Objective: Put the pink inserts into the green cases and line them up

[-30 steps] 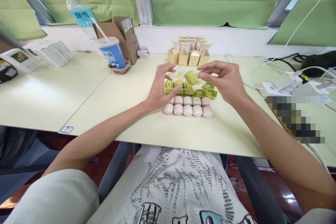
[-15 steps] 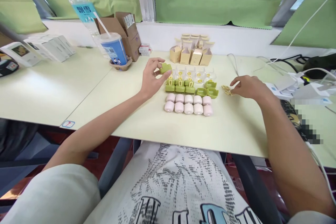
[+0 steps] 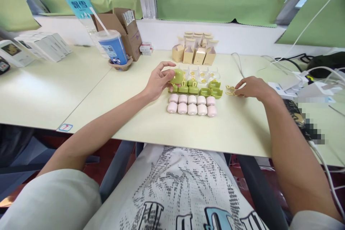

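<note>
My left hand point(image 3: 159, 82) pinches a small green plastic shell point(image 3: 178, 76) between thumb and fingers, its rounded side showing. Below it stand green pieces with yellow loops point(image 3: 193, 88) on top, partly hidden by my fingers. To their right are several open green shells point(image 3: 216, 93) without loops. My right hand point(image 3: 250, 88) rests low on the table, thumb and fingers drawn together at the edge of a little pile of yellow loops point(image 3: 230, 90). Two rows of pale pink and cream rounded pieces point(image 3: 192, 109) lie nearest me.
Clear plastic pieces with yellow marks point(image 3: 203, 74) sit behind the green ones, before small open cartons point(image 3: 199, 56). At left stand a blue cup point(image 3: 113, 48), a water bottle point(image 3: 81, 9) and a cardboard box point(image 3: 132, 37). Cables and white boxes point(image 3: 314, 90) lie at right.
My left hand has brought the green shell slightly right and down and turned it so its rounded side shows. My right hand stays at the yellow loops. The view has shifted slightly.
</note>
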{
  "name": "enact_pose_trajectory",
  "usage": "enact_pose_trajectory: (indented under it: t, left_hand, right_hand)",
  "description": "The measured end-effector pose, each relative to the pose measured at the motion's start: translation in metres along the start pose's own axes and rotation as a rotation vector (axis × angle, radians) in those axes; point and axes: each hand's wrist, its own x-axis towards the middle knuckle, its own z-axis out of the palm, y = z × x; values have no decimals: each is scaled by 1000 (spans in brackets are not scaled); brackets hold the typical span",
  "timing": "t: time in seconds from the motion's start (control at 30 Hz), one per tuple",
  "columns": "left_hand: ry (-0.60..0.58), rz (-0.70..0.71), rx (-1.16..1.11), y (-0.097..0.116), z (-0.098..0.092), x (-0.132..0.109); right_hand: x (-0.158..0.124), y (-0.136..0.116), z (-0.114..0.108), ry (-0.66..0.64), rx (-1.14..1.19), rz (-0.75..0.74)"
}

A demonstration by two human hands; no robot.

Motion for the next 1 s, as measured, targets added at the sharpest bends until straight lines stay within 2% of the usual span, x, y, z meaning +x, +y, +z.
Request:
enact_pose_trajectory:
  t: [0.07, 0.13, 0.17, 0.23, 0.3, 0.33, 0.47, 0.57, 0.7, 0.83, 1.0]
  left_hand:
    - [-35, 24, 50, -3, 1, -1]
    - [-41, 112, 138, -5, 2, -2]
    - [-34, 183, 204, -6, 3, -2]
    - [-25, 368, 371, -6, 5, -4]
    - [-30, 549, 547, -5, 7, -9]
    - [-35, 621, 614, -3, 9, -12]
    - [-71, 773, 724, 0, 19, -27]
    - [-130, 799, 750, 0, 24, -33]
    - [-177, 848, 795, -2, 24, -34]
    - [-164, 807, 818, -4, 23, -34]
    - [-189, 783, 804, -1, 27, -39]
  right_hand:
    - [-1, 3, -4, -5, 57, -2]
    - [-4, 4, -10, -8, 84, 5]
    - [-6, 3, -13, 18, 114, -7]
    - [-14, -5, -16, 157, 271, -95]
    - [-27, -21, -11, 311, 542, -286]
    - [-36, -32, -5, 341, 681, -402]
    - [-81, -80, 30, 222, 829, -858]
    - [-103, -99, 53, 282, 689, -1002]
    - [-102, -96, 73, 448, 474, -1170]
    - [-93, -90, 84, 546, 295, -1219]
    - [-92, -93, 91, 605, 221, -1210]
